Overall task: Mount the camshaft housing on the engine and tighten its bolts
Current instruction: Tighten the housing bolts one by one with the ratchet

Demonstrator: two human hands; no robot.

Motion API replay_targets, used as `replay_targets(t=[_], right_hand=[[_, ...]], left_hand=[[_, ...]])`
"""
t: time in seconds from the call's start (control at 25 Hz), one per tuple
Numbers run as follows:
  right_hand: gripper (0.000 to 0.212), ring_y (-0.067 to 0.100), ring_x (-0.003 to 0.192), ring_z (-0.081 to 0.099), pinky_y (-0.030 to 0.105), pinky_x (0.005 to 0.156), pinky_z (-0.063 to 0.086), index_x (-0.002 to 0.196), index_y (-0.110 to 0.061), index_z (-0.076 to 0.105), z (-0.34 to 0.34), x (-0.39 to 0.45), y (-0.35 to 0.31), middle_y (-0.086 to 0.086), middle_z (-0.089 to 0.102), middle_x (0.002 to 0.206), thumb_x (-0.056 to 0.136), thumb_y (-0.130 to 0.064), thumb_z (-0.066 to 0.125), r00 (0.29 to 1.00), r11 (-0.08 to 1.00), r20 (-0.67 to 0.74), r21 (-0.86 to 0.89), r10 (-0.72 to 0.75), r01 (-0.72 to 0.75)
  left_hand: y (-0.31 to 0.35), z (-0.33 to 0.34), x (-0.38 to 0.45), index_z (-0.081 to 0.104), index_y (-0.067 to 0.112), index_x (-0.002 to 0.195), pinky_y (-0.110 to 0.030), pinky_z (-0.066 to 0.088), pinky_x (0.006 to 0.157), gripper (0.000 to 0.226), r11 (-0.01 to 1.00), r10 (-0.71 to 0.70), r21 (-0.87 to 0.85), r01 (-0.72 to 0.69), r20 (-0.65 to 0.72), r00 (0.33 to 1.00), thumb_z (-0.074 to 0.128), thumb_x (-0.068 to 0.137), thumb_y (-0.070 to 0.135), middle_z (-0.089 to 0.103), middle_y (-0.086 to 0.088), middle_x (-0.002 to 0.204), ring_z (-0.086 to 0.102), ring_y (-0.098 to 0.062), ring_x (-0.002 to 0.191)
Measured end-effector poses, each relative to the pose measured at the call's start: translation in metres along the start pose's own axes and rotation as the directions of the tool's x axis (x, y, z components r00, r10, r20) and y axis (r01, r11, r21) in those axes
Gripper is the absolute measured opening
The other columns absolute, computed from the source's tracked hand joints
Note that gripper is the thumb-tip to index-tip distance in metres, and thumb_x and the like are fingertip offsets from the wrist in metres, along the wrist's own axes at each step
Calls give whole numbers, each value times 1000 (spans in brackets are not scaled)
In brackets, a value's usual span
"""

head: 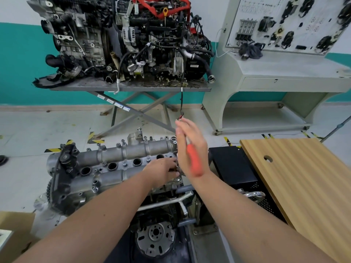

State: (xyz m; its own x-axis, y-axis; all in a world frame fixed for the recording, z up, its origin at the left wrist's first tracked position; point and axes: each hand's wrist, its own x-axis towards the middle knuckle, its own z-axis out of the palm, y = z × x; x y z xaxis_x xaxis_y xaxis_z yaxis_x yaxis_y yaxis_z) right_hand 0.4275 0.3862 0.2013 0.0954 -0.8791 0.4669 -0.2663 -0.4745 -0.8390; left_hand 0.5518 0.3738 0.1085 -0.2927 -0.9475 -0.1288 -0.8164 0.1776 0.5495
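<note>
Right grip [191, 149] wraps the orange-handled tool [194, 160]; left grip [163, 170] pinches its socket [178, 166] steady over a bolt at the camshaft housing's [117, 162] three-o'clock end.

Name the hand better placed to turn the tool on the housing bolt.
Right hand: it grips the red-handled tool above the camshaft housing. Left hand only steadies its lower end.

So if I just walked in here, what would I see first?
Probably the bright orange tool handle in the middle, blurred, with the right hand around it. Just below, the left hand rests on the grey camshaft housing, which lies across the engine with a row of round holes. Farther back, a big engine full of black hoses sits on a metal stand by the green wall.
</note>
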Motion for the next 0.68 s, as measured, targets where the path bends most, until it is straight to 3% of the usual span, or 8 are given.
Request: replay_targets(t=[0.04, 0.12, 0.24, 0.36, 0.44, 0.52, 0.6, 0.68], right_hand=[[32, 29, 124, 57, 43, 105, 47, 118, -23, 69, -4, 2, 3, 12, 62, 134, 94, -14, 50, 979, 967, 40, -151, -200, 204], [31, 39, 113, 61, 45, 94, 50, 105, -5, 74, -11, 15, 5, 18, 68, 121, 80, 3, 58, 855, 718, 232, -466, -464, 516], [15, 30, 88, 56, 38, 72, 42, 102, -9, 65, -14, 28, -15, 8, 62, 94, 90, -15, 57, 840, 443, 480, -714, -252, 541], [45, 23, 75, 42, 35, 63, 34, 110, -16, 51, -12, 38, -30, 3, 45, 88, 101, -52, 23, 861, 363, 508, -799, -19, 479], [36, 26, 73, 46, 36, 61, 37, 108, -16, 51, -11, 49, -35, 4, 51, 89, 106, -43, 28, 854, 342, 518, -813, 55, 471], [25, 29, 74, 56, 38, 63, 46, 99, -13, 55, -11, 61, -43, 8, 61, 90, 105, -28, 36, 850, 537, 457, -801, 262, 265], [19, 25, 68, 66, 31, 58, 55, 98, -7, 58, -11, 67, -42, 11, 66, 82, 103, -18, 42, 782, 826, 344, -438, 519, -355], [11, 19, 62, 70, 20, 44, 50, 105, -5, 54, -9, 56, -44, 8, 69, 75, 103, -12, 46, 642, 611, 389, 219, 661, -761]], left_hand=[[0, 0, 0, 65, 15, 107, -32, 48, 87, 15, 1000, -11, -11, 11, -18, 1000, 62, 95, 25, 61, 16, 99, 60, -19, 100], [1, 0, 1, 63, 16, 119, -23, 47, 90, 26, 1000, -19, 3, 19, -20, 1000, 62, 96, 28, 65, 11, 112, 59, -19, 109], [5, -1, 1, 66, 22, 115, -31, 48, 89, 23, 997, -44, 65, 43, 16, 999, 57, 98, 34, 65, 11, 115, 58, -14, 102], [5, -2, 1, 65, 26, 123, -42, 44, 102, 28, 996, -69, 67, 65, 54, 996, 55, 99, 36, 57, 10, 136, 54, -17, 120], [4, -2, 1, 65, 26, 124, -43, 40, 107, 29, 995, -69, 77, 62, 80, 994, 53, 101, 37, 47, 12, 148, 47, -17, 131], [3, -2, 3, 66, 24, 124, -42, 38, 109, 29, 995, -52, 91, 44, 91, 994, 52, 101, 37, 40, 14, 154, 44, -16, 135], [0, -1, 4, 67, 23, 121, -42, 37, 109, 28, 996, -38, 86, 31, 79, 996, 54, 101, 37, 41, 14, 153, 45, -16, 134], [-2, 0, 3, 67, 23, 121, -42, 39, 107, 28, 996, -26, 83, 20, 72, 997, 55, 100, 36, 45, 14, 149, 47, -17, 132]])
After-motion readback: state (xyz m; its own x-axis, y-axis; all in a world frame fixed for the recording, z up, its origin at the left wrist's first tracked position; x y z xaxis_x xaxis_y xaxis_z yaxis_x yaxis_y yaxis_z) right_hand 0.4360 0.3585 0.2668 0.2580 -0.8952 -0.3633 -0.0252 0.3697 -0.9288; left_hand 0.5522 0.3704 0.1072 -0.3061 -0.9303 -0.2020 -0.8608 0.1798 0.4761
